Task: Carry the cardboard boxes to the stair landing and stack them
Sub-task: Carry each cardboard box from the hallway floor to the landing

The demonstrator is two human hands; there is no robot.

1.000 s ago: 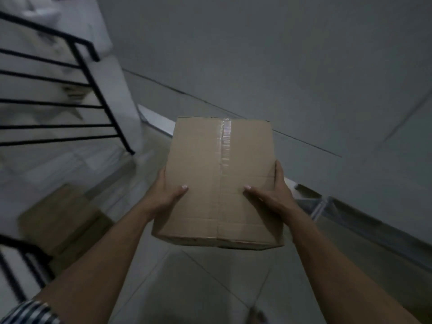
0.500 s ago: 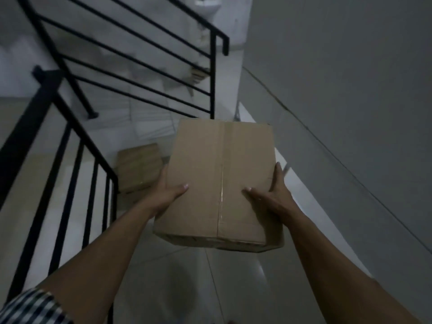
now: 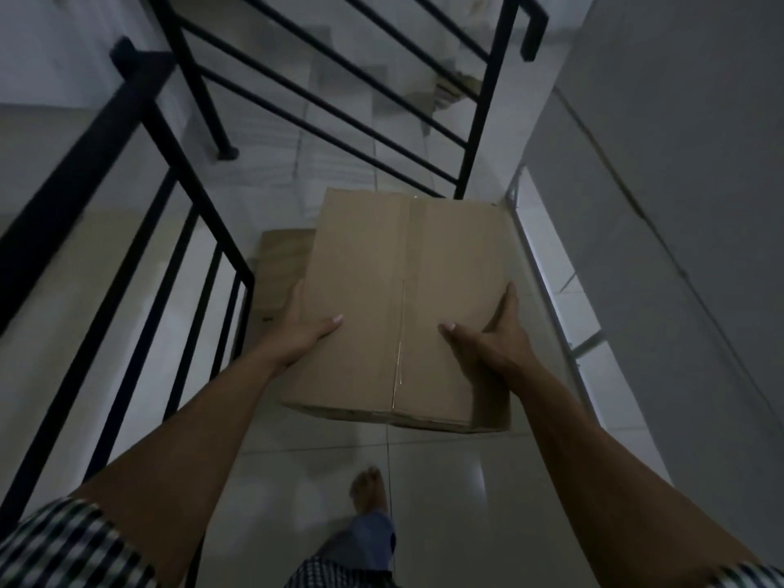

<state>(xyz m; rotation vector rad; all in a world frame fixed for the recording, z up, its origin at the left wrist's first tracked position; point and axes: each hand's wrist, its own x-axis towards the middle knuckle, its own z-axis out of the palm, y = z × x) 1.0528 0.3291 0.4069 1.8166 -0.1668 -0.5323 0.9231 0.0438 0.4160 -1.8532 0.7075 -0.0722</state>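
Observation:
A taped brown cardboard box (image 3: 403, 299) is held out in front of me above the tiled landing floor. My left hand (image 3: 303, 328) grips its left side with the thumb lying on top. My right hand (image 3: 494, 333) clasps the right side, thumb on top as well. A second cardboard box (image 3: 282, 269) rests on the floor beyond and to the left, mostly hidden behind the carried box, close to the railing.
A black metal railing (image 3: 140, 231) runs along my left, and another railing section (image 3: 479, 120) stands ahead with stairs (image 3: 339, 120) behind it. A grey wall (image 3: 679, 205) closes the right side. My bare foot (image 3: 370, 490) is on the glossy tile floor (image 3: 458, 502).
The view has swung left and down toward the landing. The floor box has come closer and is now partly hidden behind the carried box. My foot has come into view. Both hands keep the same grip.

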